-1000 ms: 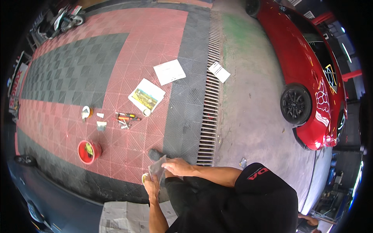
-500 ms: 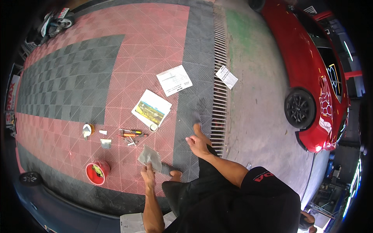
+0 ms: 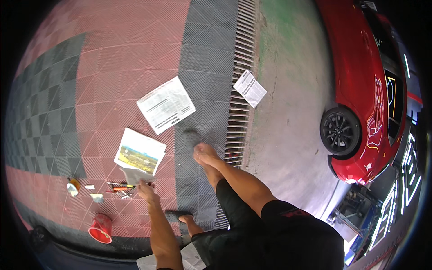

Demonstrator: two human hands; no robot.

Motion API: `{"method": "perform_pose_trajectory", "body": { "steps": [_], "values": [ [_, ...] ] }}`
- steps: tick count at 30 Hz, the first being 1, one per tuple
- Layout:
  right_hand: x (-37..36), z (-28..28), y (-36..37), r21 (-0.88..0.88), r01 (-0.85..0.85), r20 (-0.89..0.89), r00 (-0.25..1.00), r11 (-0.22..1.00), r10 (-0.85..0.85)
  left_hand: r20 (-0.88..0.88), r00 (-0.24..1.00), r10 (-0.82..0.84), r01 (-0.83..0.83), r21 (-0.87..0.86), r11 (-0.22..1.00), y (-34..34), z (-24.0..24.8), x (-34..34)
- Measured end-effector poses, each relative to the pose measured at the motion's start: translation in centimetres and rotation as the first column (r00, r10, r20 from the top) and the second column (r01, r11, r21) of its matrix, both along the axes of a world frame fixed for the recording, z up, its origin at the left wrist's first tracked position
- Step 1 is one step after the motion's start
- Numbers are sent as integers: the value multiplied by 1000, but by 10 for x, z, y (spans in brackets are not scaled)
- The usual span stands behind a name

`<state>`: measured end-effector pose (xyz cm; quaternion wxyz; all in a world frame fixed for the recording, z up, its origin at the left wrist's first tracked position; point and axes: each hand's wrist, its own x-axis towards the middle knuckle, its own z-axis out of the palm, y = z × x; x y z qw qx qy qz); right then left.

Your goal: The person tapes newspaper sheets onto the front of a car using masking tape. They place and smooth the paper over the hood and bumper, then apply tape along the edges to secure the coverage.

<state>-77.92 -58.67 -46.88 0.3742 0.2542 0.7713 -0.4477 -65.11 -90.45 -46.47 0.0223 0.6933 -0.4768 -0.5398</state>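
Low at centre-left, my left hand [image 3: 146, 191] is closed on the edge of a thin grey sheet [image 3: 134, 176]; its material cannot be told. This sheet overlaps the lower edge of a paper with a landscape picture [image 3: 135, 150] lying on the floor. To the right, my right hand [image 3: 206, 155] hangs in front of my leg and sandal. Its fingers are loosely bent, with nothing seen in them. Beside the left hand, several hand tools [image 3: 119, 187] with orange and yellow handles lie on the tiles, partly hidden by the sheet and hand.
A red bucket [image 3: 101, 228] stands at lower left, below a small tub [image 3: 72, 187] and a pale scrap [image 3: 96, 198]. Printed papers [image 3: 166, 105] lie farther off, one sheet [image 3: 250, 89] across the floor grate [image 3: 238, 130]. A red car [image 3: 355, 90] stands at right.
My left hand has carried the grey sheet forward to the picture paper's lower edge. My view has shifted, so the floor things sit farther left. A sandalled foot has come into clearer view.
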Motion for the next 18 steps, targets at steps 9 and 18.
{"method": "perform_pose_trajectory", "body": {
  "steps": [9, 18],
  "values": [
    [-89, -129, 94, 1, 61, -93, 994, 998, -61, -97, 950, -297, 229, -432, 872, -46, -98, -216],
    [-103, -210, 113, -105, 270, 152, 956, 957, -253, 317, 637, -703, 771, -248, 587, -42, -190, -228]
  ]
}}
